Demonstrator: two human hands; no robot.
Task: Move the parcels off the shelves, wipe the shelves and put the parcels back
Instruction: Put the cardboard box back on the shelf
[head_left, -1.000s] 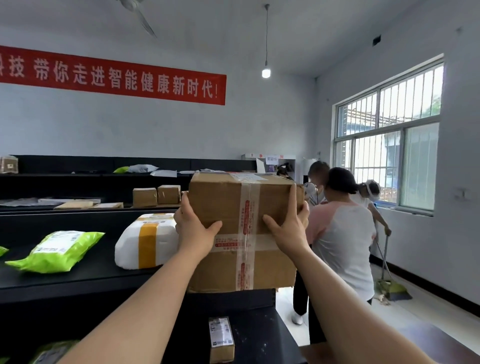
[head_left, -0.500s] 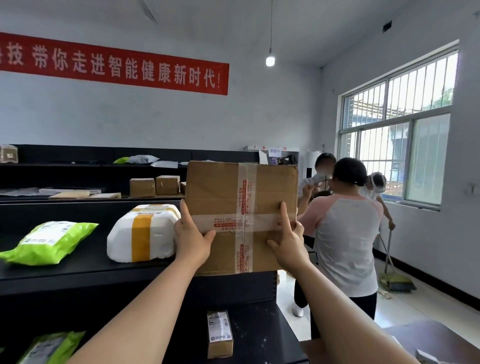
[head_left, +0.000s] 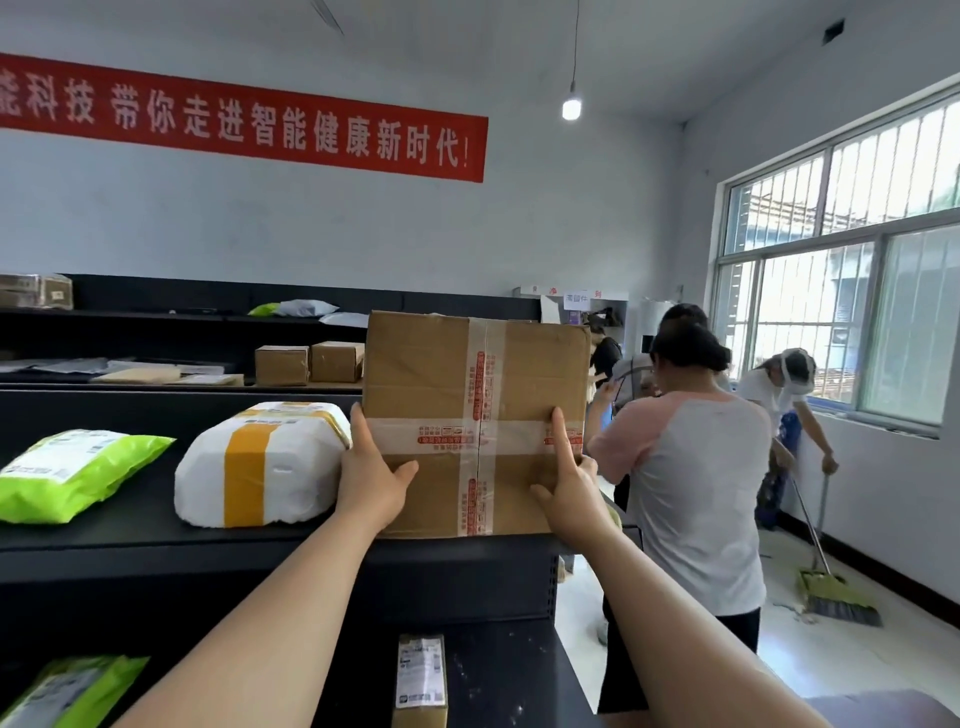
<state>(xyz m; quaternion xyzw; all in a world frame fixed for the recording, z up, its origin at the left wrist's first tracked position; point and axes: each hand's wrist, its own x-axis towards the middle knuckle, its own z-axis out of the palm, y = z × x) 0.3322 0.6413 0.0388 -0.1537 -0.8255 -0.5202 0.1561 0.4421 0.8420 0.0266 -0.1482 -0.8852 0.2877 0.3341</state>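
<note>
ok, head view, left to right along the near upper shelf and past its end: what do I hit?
On the shelf: green mailer bag → white parcel with yellow tape → cardboard box; past it: person in grey-and-pink top → broom.

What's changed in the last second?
The cardboard box came down onto the top shelf, beside the white parcel. The right hand shifted from the box's right edge onto its front, index finger straight. The left hand stays on the left edge; the green parcel unmoved.
</note>
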